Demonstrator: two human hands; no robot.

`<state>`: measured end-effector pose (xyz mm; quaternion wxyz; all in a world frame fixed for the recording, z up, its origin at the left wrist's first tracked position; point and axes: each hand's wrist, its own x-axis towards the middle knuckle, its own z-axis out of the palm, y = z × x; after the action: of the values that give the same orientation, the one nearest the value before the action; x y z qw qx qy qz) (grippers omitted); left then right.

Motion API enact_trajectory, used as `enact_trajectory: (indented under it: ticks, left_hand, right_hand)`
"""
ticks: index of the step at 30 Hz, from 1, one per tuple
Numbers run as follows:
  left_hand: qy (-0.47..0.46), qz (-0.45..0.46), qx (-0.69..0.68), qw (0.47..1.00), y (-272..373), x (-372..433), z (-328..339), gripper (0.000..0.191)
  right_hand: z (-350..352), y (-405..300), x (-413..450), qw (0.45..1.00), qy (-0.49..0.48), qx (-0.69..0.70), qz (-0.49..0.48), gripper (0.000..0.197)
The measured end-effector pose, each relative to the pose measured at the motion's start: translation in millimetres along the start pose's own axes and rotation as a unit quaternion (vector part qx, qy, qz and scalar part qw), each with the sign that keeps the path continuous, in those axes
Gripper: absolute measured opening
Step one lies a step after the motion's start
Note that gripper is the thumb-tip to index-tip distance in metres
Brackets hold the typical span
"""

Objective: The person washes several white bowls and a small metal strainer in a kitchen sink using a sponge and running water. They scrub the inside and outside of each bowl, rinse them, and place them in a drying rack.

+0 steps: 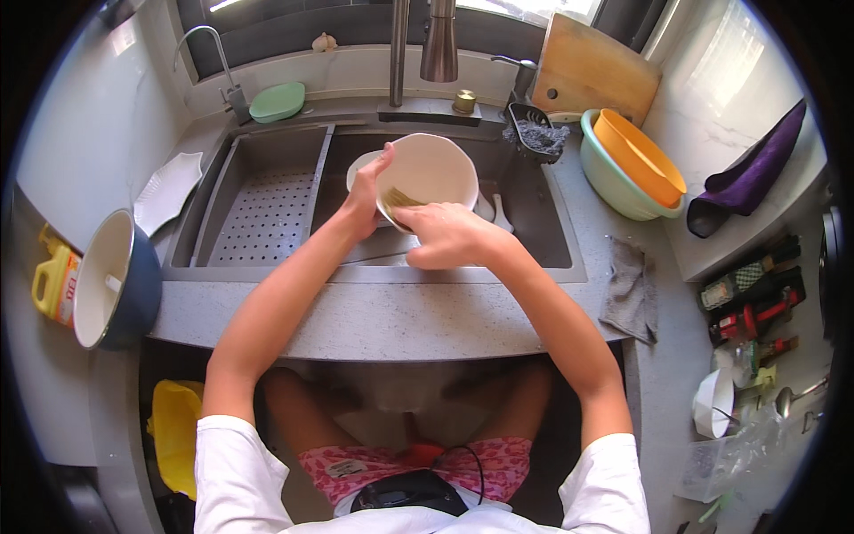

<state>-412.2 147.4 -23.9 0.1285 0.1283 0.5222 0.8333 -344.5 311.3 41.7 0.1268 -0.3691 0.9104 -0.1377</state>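
Over the sink (pixel 540 233), my left hand (pixel 363 197) grips the left rim of a white bowl (pixel 430 167), thumb at its inner edge. The bowl is tilted so that its inside faces me. My right hand (pixel 444 233) presses a greenish-brown scrubber (pixel 399 198) against the bowl's near inner wall; the fingers hide part of it. Behind the bowl on the left shows another white dish (pixel 360 167), mostly hidden. White spoons (pixel 499 215) lie in the basin to the right of the bowl.
A perforated drain tray (pixel 267 213) fills the sink's left side. The pull-down faucet (pixel 440 47) hangs behind the bowl. At right are nested basins (pixel 630 173), a cutting board (pixel 594 70) and a grey cloth (pixel 627 290). A blue pot (pixel 137 287) and a white plate (pixel 167 190) are at left.
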Motion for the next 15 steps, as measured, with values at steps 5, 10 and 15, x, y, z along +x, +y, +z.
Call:
enact_trajectory:
  ticks: [5,10,15]
  left_hand:
    - [0.010,-0.072,0.003,0.997,15,-19,7,0.075]
    - [0.055,-0.099,0.044,0.993,13,-13,-4,0.069]
    - [0.028,-0.014,0.019,0.999,14,-15,-11,0.066]
  right_hand:
    - [-16,4,26,0.992,-0.036,-0.070,0.095,0.085]
    - [-9,-7,30,0.956,-0.049,-0.221,0.188,0.067]
    - [-21,-1,27,0.994,-0.081,0.042,0.068,0.039]
